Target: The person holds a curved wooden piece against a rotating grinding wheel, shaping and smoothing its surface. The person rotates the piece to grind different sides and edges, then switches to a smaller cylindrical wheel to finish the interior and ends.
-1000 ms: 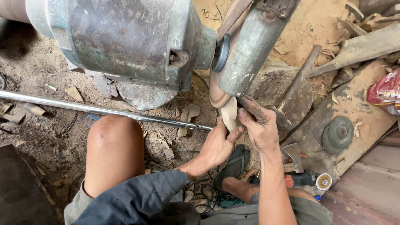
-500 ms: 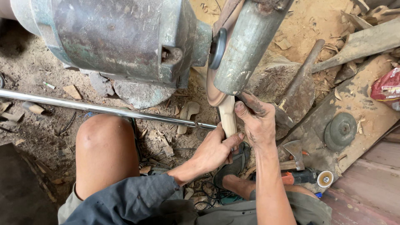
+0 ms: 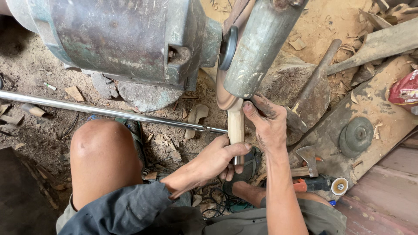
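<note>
Fingers [image 3: 235,150] of the left hand [image 3: 209,167] are clenched around the lower end of a pale wooden piece [image 3: 236,126]; fingers [image 3: 249,109] of the right hand [image 3: 269,126] press against its upper part, thumb and forefinger closed on it. The piece stands nearly upright, its top end touching the lower edge of the sanding disc [image 3: 224,93], directly below the grey guard tube [image 3: 261,48].

Progress, as a judgement: shaping is under way, not finished. The visible length of the wood is smooth and light-coloured; the top end is hidden at the disc, so its condition cannot be told.

Surroundings, taking the wooden piece as centre: motor housing [image 3: 117,39] at 10 o'clock; steel rod [image 3: 104,111] running out toward 9 o'clock; bare knee [image 3: 102,152] at 8 o'clock; small hatchet [image 3: 307,159] at 4 o'clock; round grey disc [image 3: 356,135] on a plank at 3 o'clock.

Containers: none is clearly visible. A red bag [image 3: 405,91] lies at the right edge; its contents cannot be seen.
</note>
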